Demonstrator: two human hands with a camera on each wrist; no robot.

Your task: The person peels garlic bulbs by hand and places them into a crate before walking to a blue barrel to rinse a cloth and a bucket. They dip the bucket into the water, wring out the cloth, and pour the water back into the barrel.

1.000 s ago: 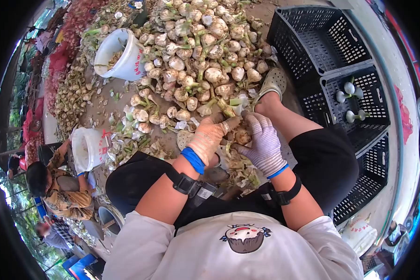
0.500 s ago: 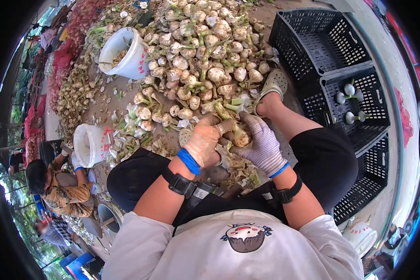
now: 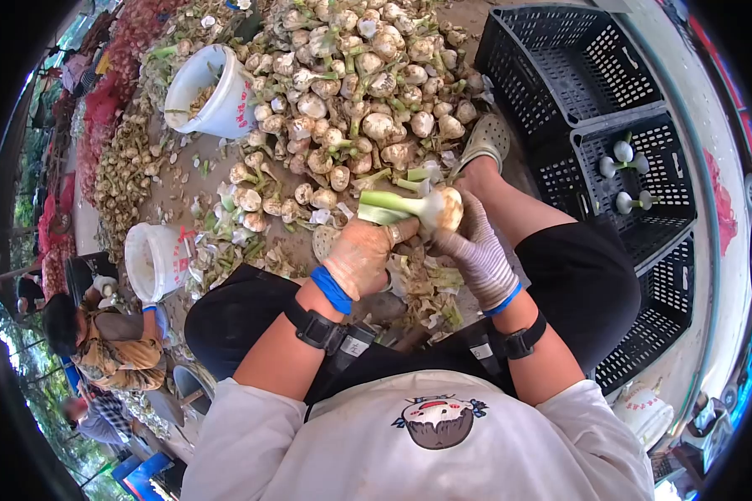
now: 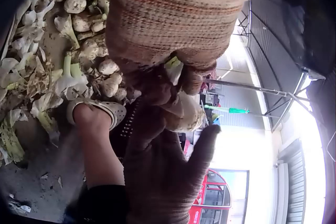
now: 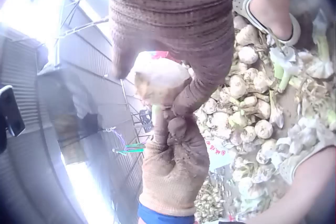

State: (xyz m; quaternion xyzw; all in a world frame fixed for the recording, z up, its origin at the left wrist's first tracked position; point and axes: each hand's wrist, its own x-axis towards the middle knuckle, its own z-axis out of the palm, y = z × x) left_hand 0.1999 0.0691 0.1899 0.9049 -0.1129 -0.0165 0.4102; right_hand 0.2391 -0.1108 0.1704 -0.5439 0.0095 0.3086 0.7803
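One garlic bulb [image 3: 445, 209] with a thick green stem [image 3: 383, 205] is held up between the two gloved hands, its stem pointing left. The left hand [image 3: 359, 260], in an orange-stained glove, grips the stem close to the bulb. Around the bulb's right side curl fingers of the right hand [image 3: 483, 260], in a striped glove. In the right wrist view the pale, brown-marked bulb [image 5: 160, 81] lies between the right thumb and fingers. The left wrist view shows the bulb [image 4: 185, 115] partly hidden by the left fingers.
A large garlic heap [image 3: 351, 92] lies ahead, with loose husks [image 3: 430, 292] between the feet. White buckets [image 3: 234, 104] stand left. Black crates [image 3: 578, 125] are at right, one holding several clean bulbs [image 3: 623, 152]. Other people sit at far left.
Both hands have raised and turned the garlic; its green stem now shows above the left hand. The bulb looks whiter, and the right hand has shifted slightly to the right.
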